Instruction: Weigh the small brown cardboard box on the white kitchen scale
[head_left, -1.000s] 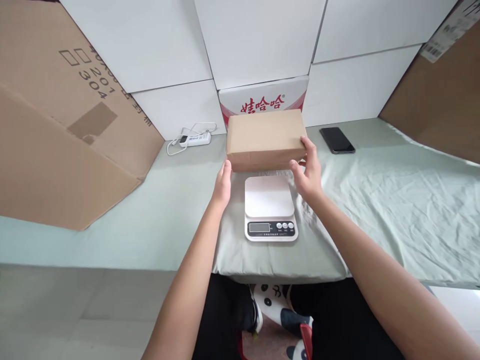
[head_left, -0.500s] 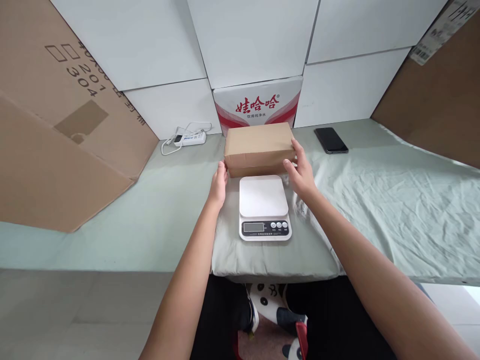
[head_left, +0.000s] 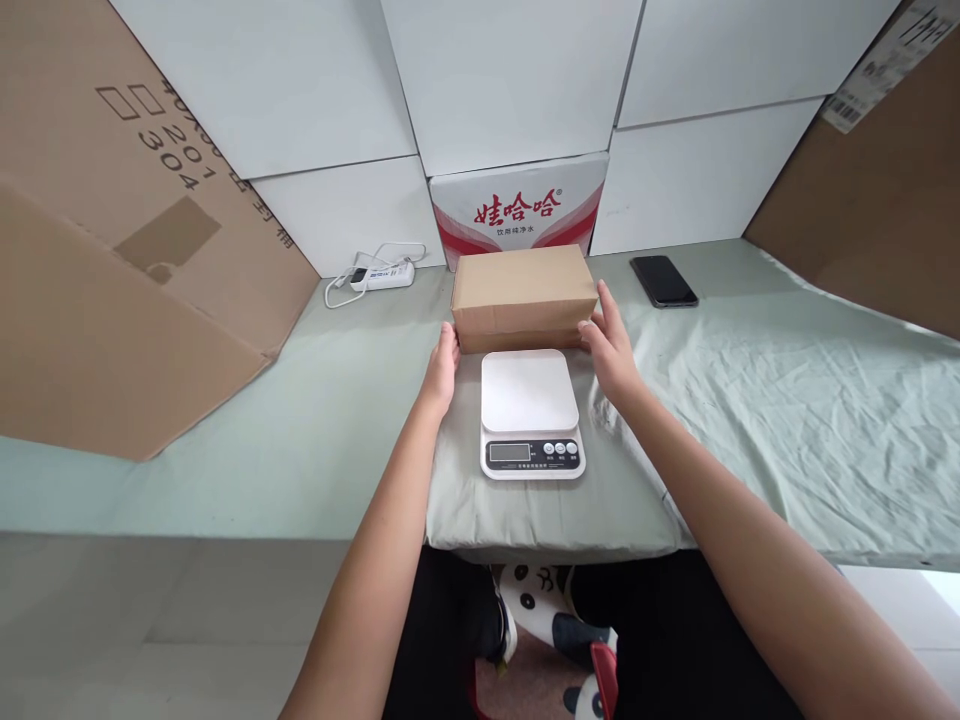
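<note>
Pale green cloth (head_left: 787, 400) over the table, white panels stacked behind. Brown cardboard box (head_left: 521, 295) sitting flat on the cloth, right behind a white kitchen scale (head_left: 531, 412). Left hand (head_left: 442, 362) open against the box's left end, right hand (head_left: 611, 345) open at its right end, fingers loose, not really gripping. Black phone (head_left: 663, 280) off to the right, white power strip (head_left: 379, 274) to the left
</note>
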